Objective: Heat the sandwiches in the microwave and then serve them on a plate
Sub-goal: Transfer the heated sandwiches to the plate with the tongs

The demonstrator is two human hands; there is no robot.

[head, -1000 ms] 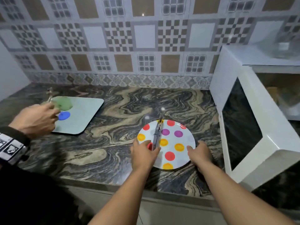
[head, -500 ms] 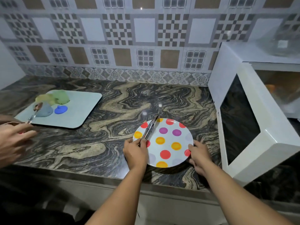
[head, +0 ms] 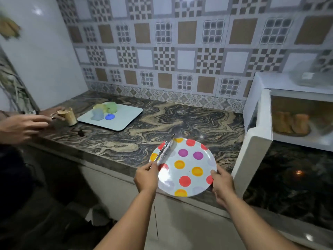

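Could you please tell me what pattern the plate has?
White plate with red, orange and purple dots, seen in the head view.

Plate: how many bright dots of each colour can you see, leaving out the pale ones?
On the plate:
Red dots: 6
Orange-yellow dots: 5
Purple dots: 2
Total: 13
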